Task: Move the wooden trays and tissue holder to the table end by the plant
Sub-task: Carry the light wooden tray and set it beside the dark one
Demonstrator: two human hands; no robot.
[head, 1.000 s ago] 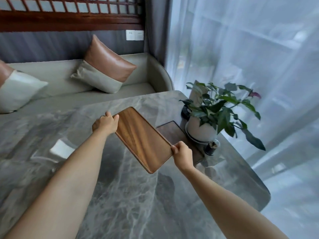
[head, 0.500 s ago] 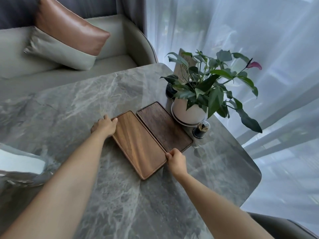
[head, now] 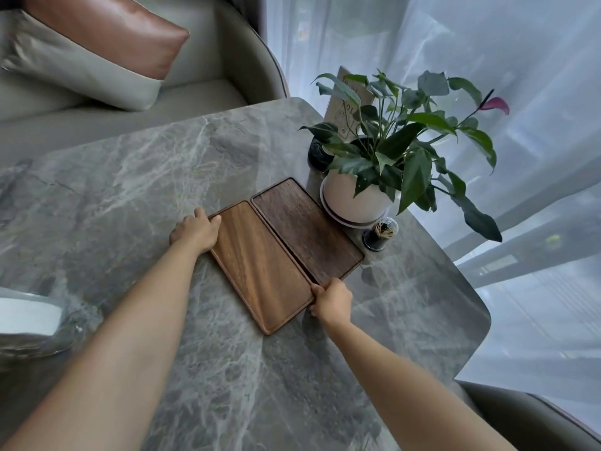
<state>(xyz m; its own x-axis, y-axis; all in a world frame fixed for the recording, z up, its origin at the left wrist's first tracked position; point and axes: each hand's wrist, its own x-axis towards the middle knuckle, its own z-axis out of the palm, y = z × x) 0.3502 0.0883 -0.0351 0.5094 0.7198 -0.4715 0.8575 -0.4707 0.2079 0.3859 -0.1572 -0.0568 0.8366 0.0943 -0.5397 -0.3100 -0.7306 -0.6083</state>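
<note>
Two wooden trays lie flat side by side on the grey marble table, next to the potted plant. The light brown tray is the nearer one; the dark brown tray lies between it and the white pot. My left hand grips the light tray's far left corner. My right hand grips its near right corner, where the two trays meet. A clear tissue holder with white tissue sits at the left edge of the frame, partly cut off.
A small jar of toothpicks stands beside the pot, a black round object and a paper sign behind it. A sofa with a brown and grey cushion lies beyond the table. Sheer curtains hang at the right.
The light tray was held tilted above the table; it now lies flat beside the dark tray. Both hands came down with it and stay on its corners.
</note>
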